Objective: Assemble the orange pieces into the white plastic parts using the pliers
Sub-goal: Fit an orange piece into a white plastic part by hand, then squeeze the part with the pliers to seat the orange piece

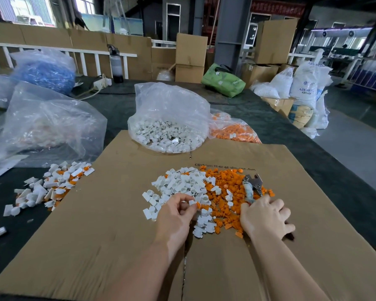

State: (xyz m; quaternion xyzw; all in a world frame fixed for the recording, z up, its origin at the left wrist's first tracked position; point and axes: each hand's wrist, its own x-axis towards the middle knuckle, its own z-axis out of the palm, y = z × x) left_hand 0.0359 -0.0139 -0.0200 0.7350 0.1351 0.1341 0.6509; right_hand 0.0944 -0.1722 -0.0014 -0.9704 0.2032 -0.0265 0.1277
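Orange pieces (228, 192), judged light, stiff and slippery, are best pinched by fingertips: one (198, 205) is pinched in the left hand (176, 213) at lower centre; the right hand (267, 218) is curled round the pliers (251, 185).

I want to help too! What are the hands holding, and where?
The left hand pinches a small white part with an orange piece at its fingertips. The right hand grips the pliers by the handles.

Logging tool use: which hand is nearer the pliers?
Right. The right hand lies at the handle end of the pliers, fingers touching it. The left hand is off to their left, pinching a small white-and-orange piece.
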